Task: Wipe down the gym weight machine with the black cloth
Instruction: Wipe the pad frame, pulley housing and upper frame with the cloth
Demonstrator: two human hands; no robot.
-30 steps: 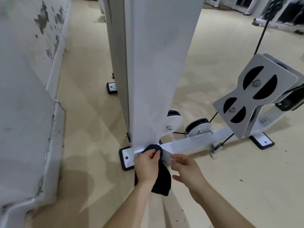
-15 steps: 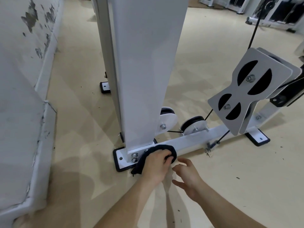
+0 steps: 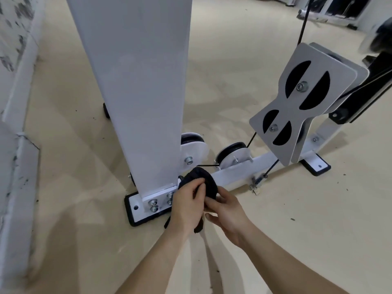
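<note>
Black cloth sits bunched at the foot of the weight machine, at the joint where the white upright meets the low base rail, just above the bolted foot plate. L grip has its fingers curled over the bundle from the near side. R grip pinches its right edge, so both are clamped on the cloth. Step in hand, by my reading, is regathering the cloth for the next pass. Recommend: fold to a fresh face, press flat, and work along the rail twd the pulley. Go round each bolt head rather than over it. Keep fingers off the cable (likely a pinch point). The painted metal looks smooth and should wipe clean w/ light pressure. Corners at the joint likely need a fingertip through the cloth. Floor is beige w/ scattered dark specks. Wall at left is scuffed, paint flaking. More equipment at far top right, too blurred to identify.
</note>
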